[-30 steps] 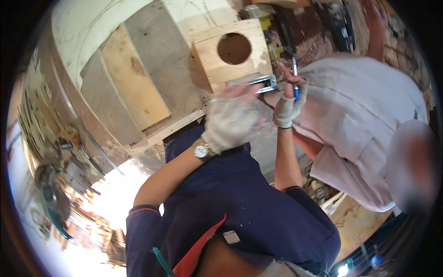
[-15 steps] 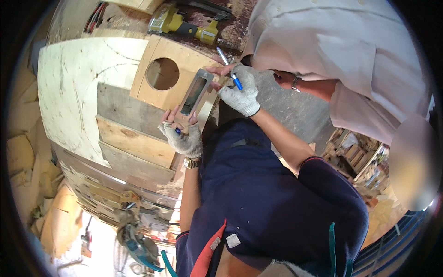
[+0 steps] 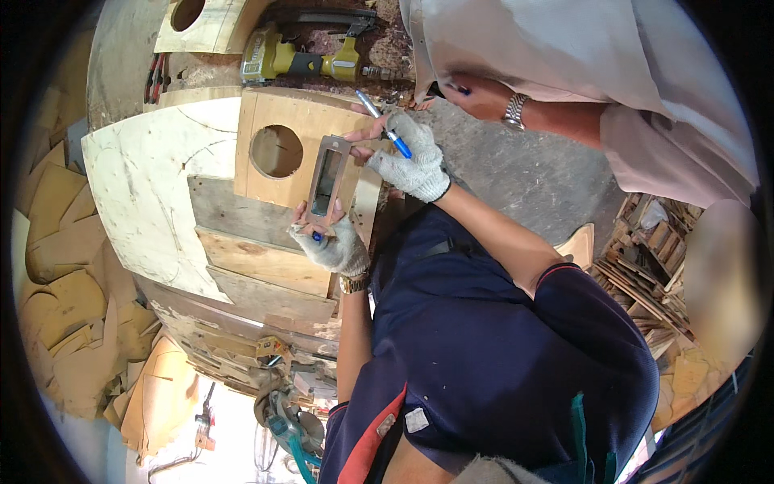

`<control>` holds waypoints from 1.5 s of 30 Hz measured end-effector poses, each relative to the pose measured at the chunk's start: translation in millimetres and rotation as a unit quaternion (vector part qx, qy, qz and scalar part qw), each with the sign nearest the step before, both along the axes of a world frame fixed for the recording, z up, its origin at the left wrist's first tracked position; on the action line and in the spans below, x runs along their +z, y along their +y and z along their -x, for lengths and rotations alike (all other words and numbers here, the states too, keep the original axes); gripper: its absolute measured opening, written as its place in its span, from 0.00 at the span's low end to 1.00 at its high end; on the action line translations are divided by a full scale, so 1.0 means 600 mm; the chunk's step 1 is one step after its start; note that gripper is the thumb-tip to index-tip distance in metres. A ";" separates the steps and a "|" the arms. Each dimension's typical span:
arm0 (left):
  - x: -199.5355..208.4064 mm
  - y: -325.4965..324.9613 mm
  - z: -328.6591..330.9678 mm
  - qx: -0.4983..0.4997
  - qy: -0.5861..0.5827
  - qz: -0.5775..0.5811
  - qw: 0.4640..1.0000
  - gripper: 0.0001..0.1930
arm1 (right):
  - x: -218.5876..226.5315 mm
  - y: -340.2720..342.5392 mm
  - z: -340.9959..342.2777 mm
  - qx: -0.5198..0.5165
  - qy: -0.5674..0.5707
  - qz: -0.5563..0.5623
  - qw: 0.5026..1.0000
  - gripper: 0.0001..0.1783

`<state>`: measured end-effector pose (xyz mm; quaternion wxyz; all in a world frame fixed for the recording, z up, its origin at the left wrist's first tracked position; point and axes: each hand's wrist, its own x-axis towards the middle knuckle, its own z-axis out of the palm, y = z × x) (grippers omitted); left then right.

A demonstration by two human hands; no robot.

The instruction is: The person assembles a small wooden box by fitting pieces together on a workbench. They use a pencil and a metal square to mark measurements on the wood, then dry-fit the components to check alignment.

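My left hand, in a pale fingerless glove, grips the lower end of a narrow rectangular frame with a long window. A small blue object, maybe a pen cap, shows between its fingers. At the frame's upper end, my right hand, gloved alike, holds the edge with its fingertips. A silver-and-blue marker pen is tucked between the right hand's fingers. Behind the frame lies a pale wooden box with a round hole.
A yellow-green nail gun lies beyond the box. White-faced board and plywood strips cover the bench at left. At upper right stands another person, whose hand wears a wristwatch. Wood scraps are heaped at far left.
The view has shifted, bringing more of the box and nail gun in. Both hands still hold the frame, which is now more upright in the picture. The other person's hand shows more fully.
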<state>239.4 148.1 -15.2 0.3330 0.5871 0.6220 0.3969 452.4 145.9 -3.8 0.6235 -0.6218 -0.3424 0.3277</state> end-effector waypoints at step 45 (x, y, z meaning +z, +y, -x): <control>0.120 0.007 -0.136 -0.273 0.246 -0.183 0.912 0.27 | 0.211 0.225 0.006 0.426 -0.122 0.305 0.843 0.17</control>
